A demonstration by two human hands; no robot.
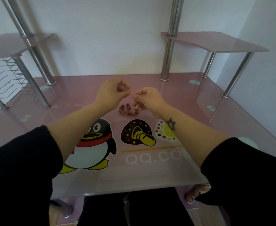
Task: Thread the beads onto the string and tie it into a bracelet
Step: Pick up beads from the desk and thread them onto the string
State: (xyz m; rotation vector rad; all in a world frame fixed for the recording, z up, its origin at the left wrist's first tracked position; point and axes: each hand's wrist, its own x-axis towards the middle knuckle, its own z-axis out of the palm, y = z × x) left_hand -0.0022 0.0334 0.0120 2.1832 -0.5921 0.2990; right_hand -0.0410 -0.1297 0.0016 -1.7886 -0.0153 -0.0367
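Several small reddish-brown beads [127, 111] lie in a loose curve on the pink glass desk [150, 168], just below my hands. My left hand [113, 91] is raised above them with fingers curled, pinching a small bead at its fingertips. My right hand [148, 97] is close beside it, fingers pinched together on something thin, likely the string, which is too fine to make out. A few more beads sit under my right fingers. The two hands' fingertips nearly meet.
The desk top carries a printed penguin [91, 144], two mushroom pictures and lettering. Chrome posts [168, 46] rise at the back, bearing a pink shelf [215, 41] on the right and another on the left. A wire rack [8, 79] stands at far left.
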